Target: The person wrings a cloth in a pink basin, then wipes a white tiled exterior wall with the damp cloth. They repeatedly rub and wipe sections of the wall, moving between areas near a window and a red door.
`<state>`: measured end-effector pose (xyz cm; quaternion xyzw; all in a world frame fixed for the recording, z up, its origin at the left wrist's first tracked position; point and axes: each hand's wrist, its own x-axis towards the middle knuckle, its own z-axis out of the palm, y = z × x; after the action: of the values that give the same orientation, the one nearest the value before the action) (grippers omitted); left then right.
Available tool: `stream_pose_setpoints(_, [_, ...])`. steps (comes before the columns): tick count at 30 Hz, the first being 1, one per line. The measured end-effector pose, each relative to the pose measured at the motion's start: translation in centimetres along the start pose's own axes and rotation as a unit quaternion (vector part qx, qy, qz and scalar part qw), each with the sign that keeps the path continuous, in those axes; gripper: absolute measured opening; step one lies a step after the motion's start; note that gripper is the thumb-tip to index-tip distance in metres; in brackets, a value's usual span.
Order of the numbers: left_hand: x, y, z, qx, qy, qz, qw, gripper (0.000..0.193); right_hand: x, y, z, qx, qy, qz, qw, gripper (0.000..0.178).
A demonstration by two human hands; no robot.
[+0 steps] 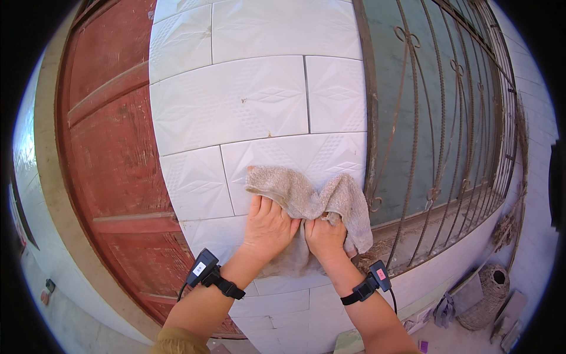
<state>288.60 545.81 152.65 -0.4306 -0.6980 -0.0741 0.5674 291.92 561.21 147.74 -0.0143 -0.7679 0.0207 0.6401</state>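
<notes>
A worn beige-grey towel [289,186] lies bunched against the white tiled wall [259,100] in front of me. My left hand [268,227] is closed on its left part, with the fingertips tucked under the cloth. Close beside it, my right hand [326,236] grips the right part, and its fingers are mostly covered by folds. One fold stands up over the right hand and hangs down on its outer side. Both wrists carry a black strap with a small dark device.
To the left is a weathered red wooden door [121,153]. A window with rusty iron bars [439,118] fills the right, its sill [407,236] jutting beside the towel. Low on the right stand a woven basket [492,289] and some boards [513,312].
</notes>
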Motion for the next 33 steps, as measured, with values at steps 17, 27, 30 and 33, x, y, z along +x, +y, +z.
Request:
stream_pose_setpoints(17, [12.1, -5.3, -5.1, 0.138, 0.211, -0.122, 0.960, 0.042, 19.0, -2.9, -3.2, 0.084, 0.037, -0.088, 0.992, 0.031])
stream_pose_setpoints(27, [9.4, -4.7, -5.4, 0.091, 0.155, -0.091, 0.979, 0.035, 14.4, -2.0, -4.2, 0.076, 0.041, -0.130, 0.988, 0.023])
stream_pose_setpoints(30, [12.3, -6.3, -5.3, 0.101, 0.161, -0.127, 0.974, 0.041, 15.6, -2.0, -3.4, 0.129, 0.076, -0.112, 0.982, 0.022])
stream_pose_setpoints(33, [12.5, -5.8, -4.6, 0.112, 0.139, -0.142, 0.974, 0.050, 16.2, -1.6, -3.0, 0.100, 0.095, -0.123, 0.983, 0.022])
